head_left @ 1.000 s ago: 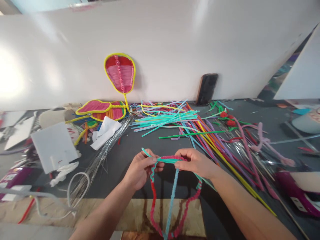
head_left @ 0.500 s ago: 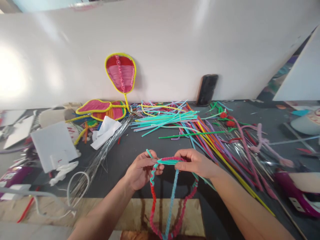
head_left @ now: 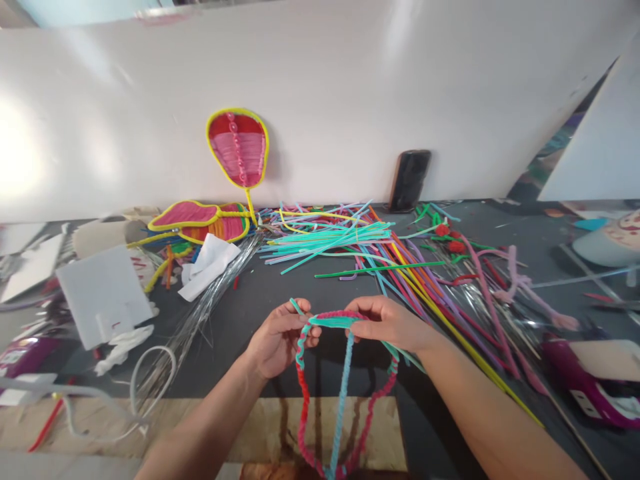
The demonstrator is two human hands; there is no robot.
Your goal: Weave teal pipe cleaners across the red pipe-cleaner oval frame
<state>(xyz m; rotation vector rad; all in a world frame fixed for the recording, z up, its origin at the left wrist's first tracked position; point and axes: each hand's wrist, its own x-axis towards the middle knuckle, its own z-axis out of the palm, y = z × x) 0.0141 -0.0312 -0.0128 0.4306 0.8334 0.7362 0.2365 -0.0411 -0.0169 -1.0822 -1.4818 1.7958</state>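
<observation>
White board [head_left: 320, 100] rises behind a dark table [head_left: 240, 293]. Near centre, a fuzzy, twisted pipe-cleaner loop [head_left: 303, 403] runs nearward from the grip along its long axis. The left hand [head_left: 280, 335], closer to the turquoise tip [head_left: 295, 305], pinches it at the far-left corner; the right hand [head_left: 384, 323] pinches turquoise strands [head_left: 333, 323] beside the slender blue stem [head_left: 342, 397].

Head camera: the single view, worn on the person's head, looking from above the near side of the tabletop [head_left: 270, 287].
Facing: forward and down, across the tabletop to the white board [head_left: 325, 100] behind it.
Hands: the left hand [head_left: 277, 337] and right hand [head_left: 387, 325] near the lens, below mid-picture.
Pipe-cleaner hoop [head_left: 305, 395]: close, reaching toward the bottom edge.
</observation>
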